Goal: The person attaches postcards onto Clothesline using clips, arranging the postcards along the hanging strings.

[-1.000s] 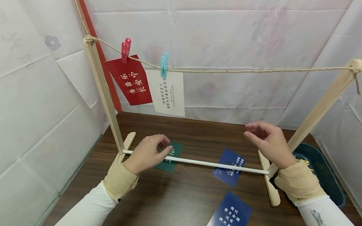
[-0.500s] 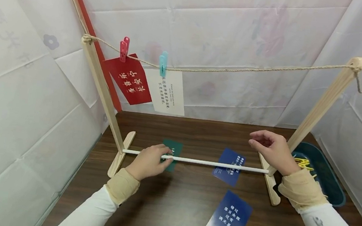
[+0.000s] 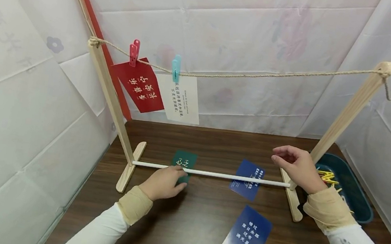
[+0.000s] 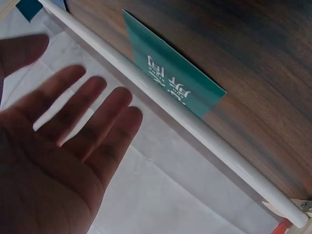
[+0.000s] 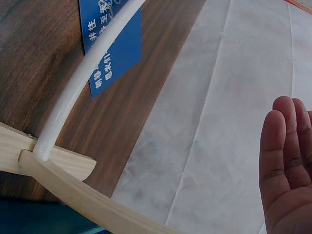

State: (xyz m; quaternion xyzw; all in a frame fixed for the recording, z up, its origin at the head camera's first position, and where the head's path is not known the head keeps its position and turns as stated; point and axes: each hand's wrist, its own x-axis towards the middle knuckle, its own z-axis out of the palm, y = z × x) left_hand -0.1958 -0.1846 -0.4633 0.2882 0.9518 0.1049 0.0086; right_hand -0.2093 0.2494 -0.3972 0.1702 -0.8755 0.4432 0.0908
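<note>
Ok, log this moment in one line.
left grip: empty, near green card; right grip: empty, above table; red card and white card: pegged to rope; two blue cards: on table

Soft, fairly even light fills the head view, brightening the white sheeting (image 3: 235, 33) behind the bench (image 3: 200, 228)'s far edge. Pale glare spreads toward the bench's near edge and whitens the left corner of the nearest blue card (image 3: 248, 237); a diffuse shadow lies below the left hand (image 3: 163, 183). Both wrist views are dimmer and softer, and lens distortion bows the white rod (image 5: 72, 92) in the right one.
</note>
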